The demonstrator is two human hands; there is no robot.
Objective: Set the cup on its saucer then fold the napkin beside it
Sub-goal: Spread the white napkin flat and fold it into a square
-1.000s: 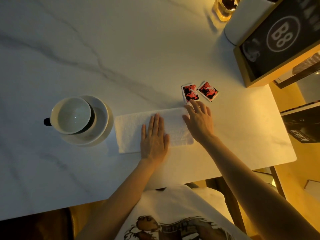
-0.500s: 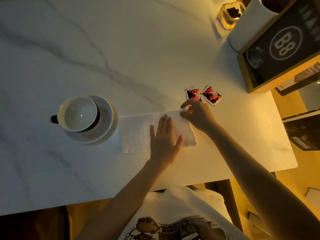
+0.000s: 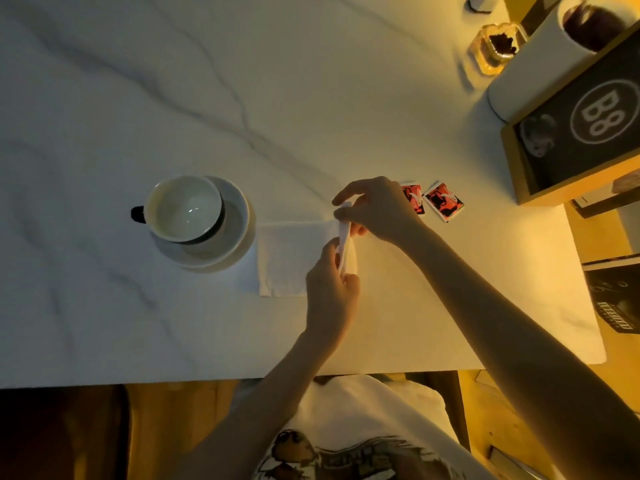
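Note:
A white cup [image 3: 183, 208] with a dark handle stands on its white saucer [image 3: 232, 237] at the left of the marble table. Just right of the saucer lies the white napkin [image 3: 287, 258], its left part flat on the table. Its right edge is raised off the surface. My right hand [image 3: 377, 209] pinches the far corner of that raised edge. My left hand [image 3: 332, 289] pinches the near corner of the same edge. Both hands hide the right part of the napkin.
Two red sachets [image 3: 443, 201] lie just beyond my right hand. A framed dark sign [image 3: 585, 126], a paper towel roll [image 3: 530, 64] and a small glass jar [image 3: 497, 46] stand at the back right. The table [image 3: 450, 341] ends near my body and at right.
Both hands were pressing flat on the napkin. They have since gripped its right edge and lifted it up and leftward, so the napkin covers less of the table.

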